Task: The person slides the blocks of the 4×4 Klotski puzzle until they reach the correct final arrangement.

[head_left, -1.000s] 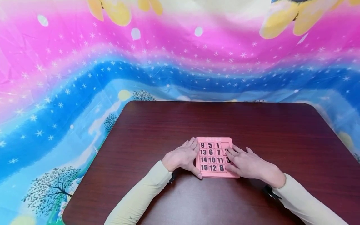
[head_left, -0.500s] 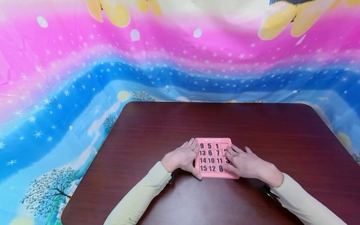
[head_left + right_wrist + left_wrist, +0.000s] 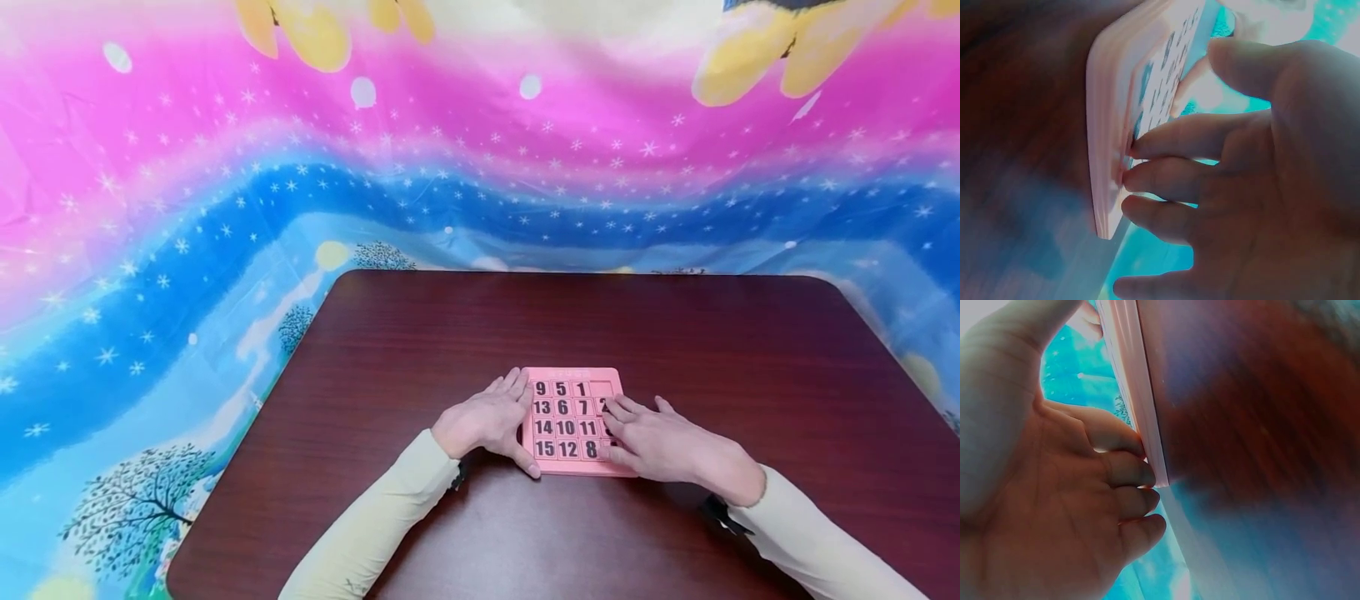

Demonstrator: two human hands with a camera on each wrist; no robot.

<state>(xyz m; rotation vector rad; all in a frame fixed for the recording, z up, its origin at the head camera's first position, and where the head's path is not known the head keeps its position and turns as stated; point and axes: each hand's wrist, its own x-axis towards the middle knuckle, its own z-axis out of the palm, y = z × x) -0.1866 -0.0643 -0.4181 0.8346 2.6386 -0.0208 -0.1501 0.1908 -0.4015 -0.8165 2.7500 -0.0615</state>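
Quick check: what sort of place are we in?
Probably an indoor recording setup: a wrinkled, snowflake-printed cloth backdrop hangs behind a dark wood-grain table bearing a pink number puzzle.

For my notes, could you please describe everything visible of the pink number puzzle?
The pink number puzzle has a plastic-looking, round-cornered frame holding black-numbered tiles, its top right slot vacant. It lies flat on the table. The left hand touches its left edge; the right hand rests on and partly hides its right column.
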